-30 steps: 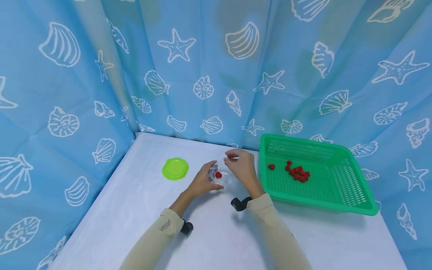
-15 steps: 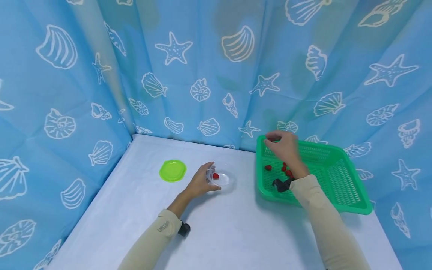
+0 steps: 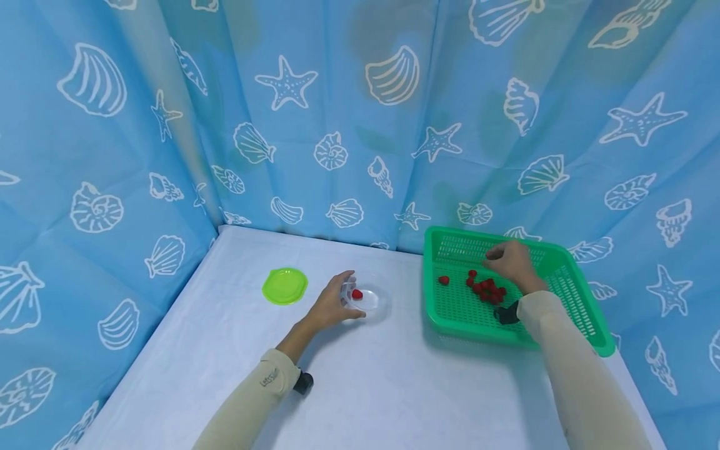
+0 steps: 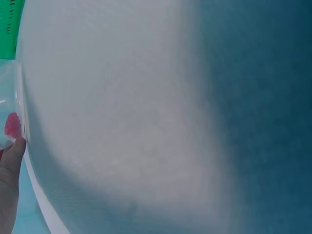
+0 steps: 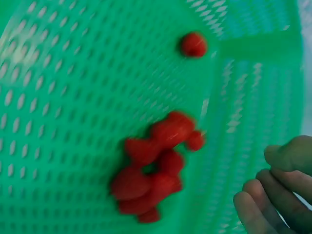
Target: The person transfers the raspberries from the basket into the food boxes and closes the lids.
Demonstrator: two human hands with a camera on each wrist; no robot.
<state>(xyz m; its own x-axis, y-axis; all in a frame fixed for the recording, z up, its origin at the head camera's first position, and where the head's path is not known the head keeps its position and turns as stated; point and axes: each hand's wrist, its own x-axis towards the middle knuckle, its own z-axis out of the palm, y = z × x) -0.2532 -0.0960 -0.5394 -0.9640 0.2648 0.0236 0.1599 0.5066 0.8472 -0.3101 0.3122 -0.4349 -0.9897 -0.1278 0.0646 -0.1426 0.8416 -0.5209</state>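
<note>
My left hand (image 3: 330, 304) holds a small clear plastic bowl (image 3: 369, 301) on the white table, thumb on the near side and fingers on the far side. One red berry (image 3: 357, 294), bumpy like a raspberry in the left wrist view, lies in the bowl close to the fingers. Over the green plastic basket (image 3: 450, 326), my right hand (image 3: 513, 262) hovers with loosely bent fingers and nothing between them. Below it, several red berries (image 5: 153, 168) lie in a heap on the basket floor, blurred in the right wrist view. A single berry (image 3: 444, 280) sits apart, near the basket's left wall.
A flat lime-green lid (image 3: 285, 286) lies on the white table (image 3: 360, 387), left of the bowl. Blue curtains (image 3: 315, 169) with white shell prints stand behind the table and along its sides. The basket takes up the table's back right.
My right hand has moved from above the bowl rightward to over the basket's heaped berries. The left hand keeps its hold on the bowl; the view has shifted slightly.
</note>
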